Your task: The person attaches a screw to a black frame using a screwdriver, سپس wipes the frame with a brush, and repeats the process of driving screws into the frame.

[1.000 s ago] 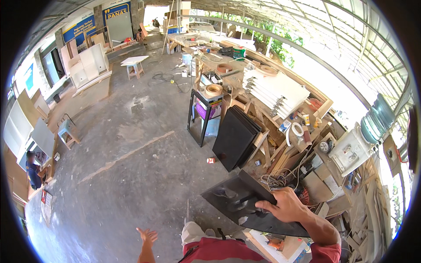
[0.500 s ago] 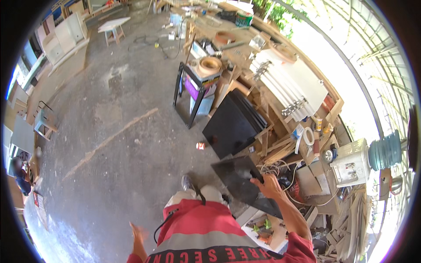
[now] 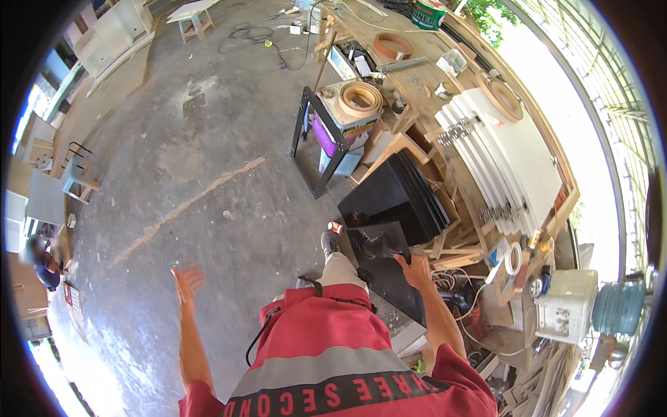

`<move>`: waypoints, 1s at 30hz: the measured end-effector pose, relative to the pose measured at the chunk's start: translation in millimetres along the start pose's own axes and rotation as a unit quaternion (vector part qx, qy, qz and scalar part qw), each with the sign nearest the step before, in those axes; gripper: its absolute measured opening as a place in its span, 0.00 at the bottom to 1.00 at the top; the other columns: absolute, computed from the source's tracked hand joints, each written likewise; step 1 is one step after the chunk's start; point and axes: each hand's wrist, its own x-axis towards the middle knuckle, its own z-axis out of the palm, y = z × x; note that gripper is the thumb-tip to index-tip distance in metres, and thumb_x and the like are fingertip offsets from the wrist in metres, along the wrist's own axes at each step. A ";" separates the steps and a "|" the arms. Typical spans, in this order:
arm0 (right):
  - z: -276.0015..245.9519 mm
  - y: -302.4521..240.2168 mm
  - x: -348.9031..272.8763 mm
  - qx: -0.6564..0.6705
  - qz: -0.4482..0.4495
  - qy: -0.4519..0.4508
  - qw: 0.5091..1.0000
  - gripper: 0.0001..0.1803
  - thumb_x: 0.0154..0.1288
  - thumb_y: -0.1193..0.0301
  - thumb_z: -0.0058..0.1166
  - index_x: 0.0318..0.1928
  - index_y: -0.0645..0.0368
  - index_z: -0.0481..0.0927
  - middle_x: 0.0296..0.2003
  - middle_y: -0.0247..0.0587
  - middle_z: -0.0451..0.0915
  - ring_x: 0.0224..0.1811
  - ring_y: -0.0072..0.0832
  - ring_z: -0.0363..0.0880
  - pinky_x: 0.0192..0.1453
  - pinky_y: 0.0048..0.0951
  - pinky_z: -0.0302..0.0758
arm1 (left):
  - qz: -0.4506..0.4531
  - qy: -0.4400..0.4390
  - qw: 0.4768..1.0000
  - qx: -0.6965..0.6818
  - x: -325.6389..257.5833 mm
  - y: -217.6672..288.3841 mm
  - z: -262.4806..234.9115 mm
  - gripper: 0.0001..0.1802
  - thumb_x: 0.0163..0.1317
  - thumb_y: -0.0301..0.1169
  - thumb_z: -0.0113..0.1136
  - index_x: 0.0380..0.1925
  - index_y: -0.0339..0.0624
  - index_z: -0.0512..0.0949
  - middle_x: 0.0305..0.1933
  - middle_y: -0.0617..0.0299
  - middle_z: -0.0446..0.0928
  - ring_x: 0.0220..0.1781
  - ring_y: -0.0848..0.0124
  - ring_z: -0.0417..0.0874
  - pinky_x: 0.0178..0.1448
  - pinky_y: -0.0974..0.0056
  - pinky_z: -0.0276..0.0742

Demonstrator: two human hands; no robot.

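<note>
While a black panel [image 3: 383,263] is clamped in the right hand [image 3: 417,271] | left hand [image 3: 186,281] held spread | grey floor [image 3: 229,257] crossed by pale strip [image 3: 208,193] | workbench [image 3: 417,82] placed far right

Scuffed grey floor [image 3: 139,184]; cluttered wooden workbench [image 3: 420,82] at right; bright daylight beyond; pale-blue stool [image 3: 80,182] far left.

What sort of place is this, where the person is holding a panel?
Probably a woodworking or furniture workshop: white panels with what look like metal hinges lie stacked on a workbench, wood offcuts are heaped at the lower right, and the person's right hand grips a flat black panel.
</note>
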 end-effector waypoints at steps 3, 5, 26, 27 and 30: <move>16.6 3.9 42.0 0.000 0.031 -0.047 0.998 0.37 0.67 0.40 0.55 0.36 0.70 0.83 0.35 0.67 0.82 0.45 0.62 0.81 0.49 0.55 0.75 | -0.088 0.064 0.994 -0.025 -20.7 -26.8 12.8 0.59 0.61 0.81 0.23 0.64 0.38 0.73 0.54 0.47 0.82 0.55 0.51 0.84 0.62 0.49 0.75; 25.6 8.0 64.1 -0.006 0.032 -0.042 0.999 0.37 0.67 0.40 0.54 0.35 0.70 0.84 0.35 0.68 0.82 0.45 0.62 0.81 0.50 0.55 0.75 | -0.129 0.087 0.988 0.004 -38.1 -32.4 33.4 0.60 0.61 0.81 0.21 0.65 0.37 0.72 0.54 0.46 0.82 0.53 0.51 0.85 0.62 0.47 0.75; -3.1 -13.2 150.2 0.002 0.018 -0.063 0.998 0.38 0.67 0.39 0.55 0.37 0.70 0.83 0.31 0.65 0.82 0.42 0.61 0.82 0.47 0.53 0.76 | -0.231 0.022 0.960 0.154 -15.9 -36.3 83.9 0.60 0.63 0.79 0.18 0.61 0.35 0.74 0.51 0.46 0.83 0.49 0.54 0.86 0.56 0.51 0.78; -4.9 -13.9 146.6 0.003 0.010 -0.046 0.999 0.37 0.67 0.39 0.56 0.36 0.70 0.83 0.30 0.65 0.82 0.41 0.61 0.82 0.46 0.53 0.76 | -0.228 0.016 0.962 0.152 -11.6 -38.0 84.9 0.60 0.63 0.79 0.18 0.61 0.35 0.74 0.50 0.46 0.83 0.49 0.54 0.86 0.56 0.51 0.78; -8.1 -21.3 144.9 -0.009 -0.007 -0.006 1.000 0.37 0.66 0.40 0.57 0.33 0.71 0.82 0.29 0.66 0.81 0.39 0.62 0.81 0.44 0.53 0.75 | -0.214 0.005 0.967 0.137 8.0 -30.0 85.3 0.60 0.63 0.79 0.18 0.61 0.35 0.74 0.50 0.46 0.83 0.49 0.54 0.86 0.56 0.52 0.78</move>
